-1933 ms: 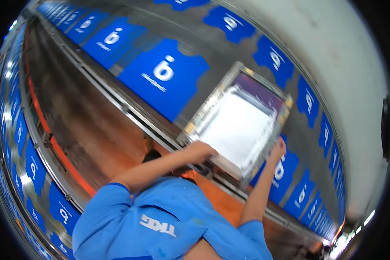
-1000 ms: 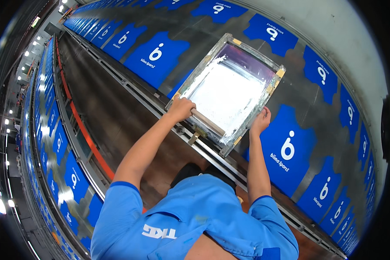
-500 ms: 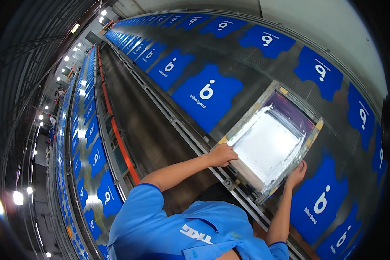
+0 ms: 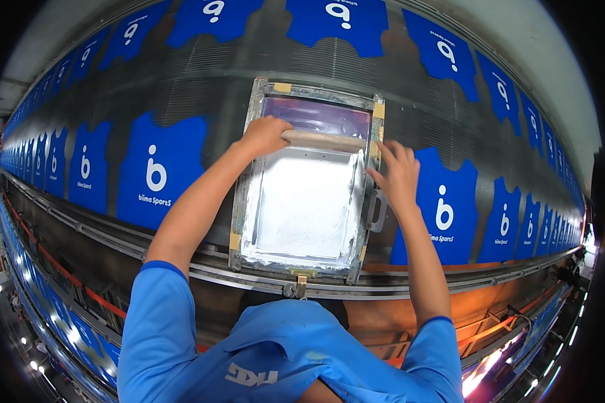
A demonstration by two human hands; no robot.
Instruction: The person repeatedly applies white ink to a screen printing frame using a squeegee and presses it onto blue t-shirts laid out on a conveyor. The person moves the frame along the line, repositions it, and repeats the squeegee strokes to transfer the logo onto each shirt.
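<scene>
A screen-printing frame (image 4: 239,208) lies on the long dark table in front of me. White ink (image 4: 302,201) covers most of its mesh, and a purple strip shows at the far end. Across the mesh rests a squeegee (image 4: 326,140) with a pale wooden handle. My left hand (image 4: 267,136) is closed round the squeegee's left end. Near its other end, over the frame's right side, my right hand (image 4: 398,171) has its fingers apart and holds nothing. Whatever fabric lies under the frame is hidden.
Blue shirt panels with white prints lie along the table, one panel (image 4: 158,161) left of the frame and another (image 4: 447,215) right of it. A metal rail (image 4: 208,274) with a brass-coloured stop (image 4: 302,286) runs along the near edge. A grey handle (image 4: 378,211) juts from the frame's right side.
The frame, tilted before, now sits squarely before me. My left hand has gone from the frame's edge to the squeegee; my right hand has left the frame's edge and opened farther up.
</scene>
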